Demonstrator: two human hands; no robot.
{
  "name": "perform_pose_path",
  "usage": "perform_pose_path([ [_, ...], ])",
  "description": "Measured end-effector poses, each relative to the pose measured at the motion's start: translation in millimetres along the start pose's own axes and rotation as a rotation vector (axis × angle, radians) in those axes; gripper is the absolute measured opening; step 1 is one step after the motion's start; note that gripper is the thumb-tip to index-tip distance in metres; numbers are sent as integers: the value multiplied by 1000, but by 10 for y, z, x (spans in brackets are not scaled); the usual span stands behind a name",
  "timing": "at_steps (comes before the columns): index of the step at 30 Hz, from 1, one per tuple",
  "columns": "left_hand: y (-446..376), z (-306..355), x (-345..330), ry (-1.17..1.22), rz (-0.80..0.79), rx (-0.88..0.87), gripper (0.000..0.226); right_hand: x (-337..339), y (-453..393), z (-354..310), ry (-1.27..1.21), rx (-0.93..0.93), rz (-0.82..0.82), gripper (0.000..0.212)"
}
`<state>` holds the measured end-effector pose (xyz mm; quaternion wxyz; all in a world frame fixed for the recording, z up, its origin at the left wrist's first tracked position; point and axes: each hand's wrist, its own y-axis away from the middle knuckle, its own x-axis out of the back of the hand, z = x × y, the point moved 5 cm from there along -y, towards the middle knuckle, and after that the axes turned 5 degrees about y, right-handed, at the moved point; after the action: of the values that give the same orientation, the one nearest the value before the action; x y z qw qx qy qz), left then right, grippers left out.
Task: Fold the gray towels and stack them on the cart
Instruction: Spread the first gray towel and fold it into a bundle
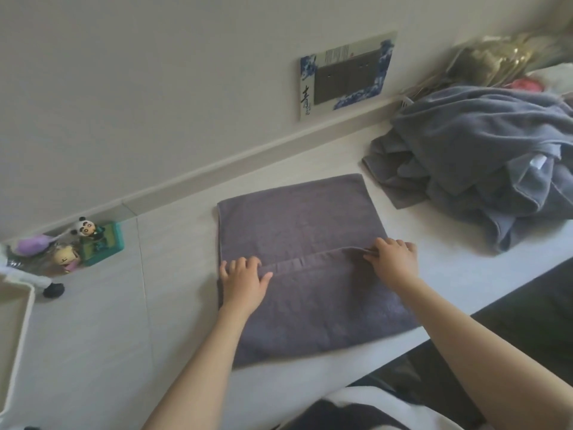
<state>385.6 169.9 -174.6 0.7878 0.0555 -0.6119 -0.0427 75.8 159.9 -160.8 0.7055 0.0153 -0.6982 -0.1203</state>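
One view only, head-worn, wide-angle. Looks forward and down from close above the worktop (93, 336), frame rolled so the wall (155, 72) edge runs diagonally from lower left to upper right. Both forearms enter from the bottom edge. Towel (297, 225) sits mid-frame, within arm's reach. Worktop's near edge cuts the lower right.

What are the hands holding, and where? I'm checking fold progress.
Both hands, left hand and right hand, grip the gray towel along its folded-over edge, near each end.
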Motion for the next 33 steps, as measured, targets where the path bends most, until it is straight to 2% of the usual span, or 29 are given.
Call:
perform_pose_path([
  [2, -4, -55, 51, 30, 10, -66, 45, 34, -57, 70, -36, 16, -40, 30],
  [5, -46, -25, 258, 65, 110, -127, 45, 121, -125, 155, -247, 27, -93, 28],
  [7, -111, 43, 305, 58, 41, -95, 39, 143, -166, 195, -284, 25, -115, 28],
  [11, -182, 46, 85, -120, -95, 0, 33, 20, -203, 175, -153, 8, -173, 27],
  [13, -164, 63, 40, -133, -44, 34, 24, 17, -174, 127, -71, -30, -107, 28],
  [15, -132, 126, 48, -120, 81, 77, 22, 52, -96, 6, -28, -15, 66, 25],
  [17, -18, 337, 40, -35, 171, 18, 23, 59, 80, -261, -67, 113, 219, 31],
  [18, 71, 477, -13, 6, 175, -50, 32, 24, 199, -425, -105, 198, 240, 36],
  [20, 284, 734, -219, 51, 78, -182, 51, -151, 444, -715, -133, 368, 156, 45],
  [22, 441, 783, -403, 17, -1, -220, 60, -349, 585, -783, -114, 416, 40, 51],
  [28, 475, 74, -419, -62, 17, -55, 64, -474, 511, -142, -47, 120, 7, 65],
  [33, 432, 0, -392, -11, -11, -43, 63, -477, 480, -73, -49, 70, -24, 69],
])
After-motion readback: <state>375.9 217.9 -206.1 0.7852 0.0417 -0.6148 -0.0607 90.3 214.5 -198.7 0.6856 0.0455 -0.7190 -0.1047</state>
